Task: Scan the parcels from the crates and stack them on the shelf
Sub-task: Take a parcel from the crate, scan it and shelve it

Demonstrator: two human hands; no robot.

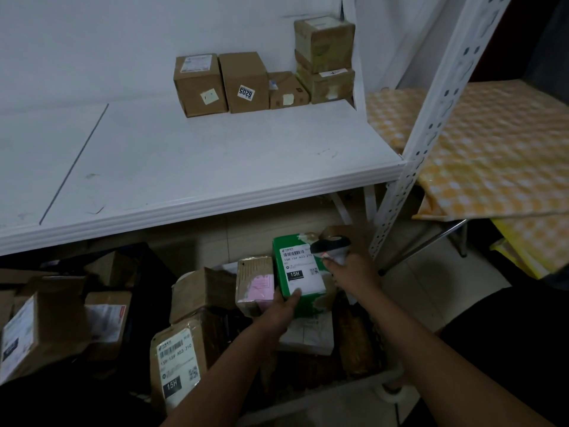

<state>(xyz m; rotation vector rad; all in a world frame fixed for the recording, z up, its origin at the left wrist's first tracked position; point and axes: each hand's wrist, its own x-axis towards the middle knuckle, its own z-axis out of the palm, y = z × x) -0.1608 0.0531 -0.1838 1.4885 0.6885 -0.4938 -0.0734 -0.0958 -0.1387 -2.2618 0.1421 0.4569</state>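
Green parcel (pixel 300 274) upright, label up, gripped by left hand (pixel 281 306), right hand (pixel 354 274) clutching scanner (pixel 331 246)

Both bare forearms reach forward and down. The left hand (pixel 278 306) grips the green parcel (pixel 300 272) from below, thumb on its label. The right hand (pixel 354 272), just right of the parcel, curls round a scanner (pixel 331 246) aimed at that label.
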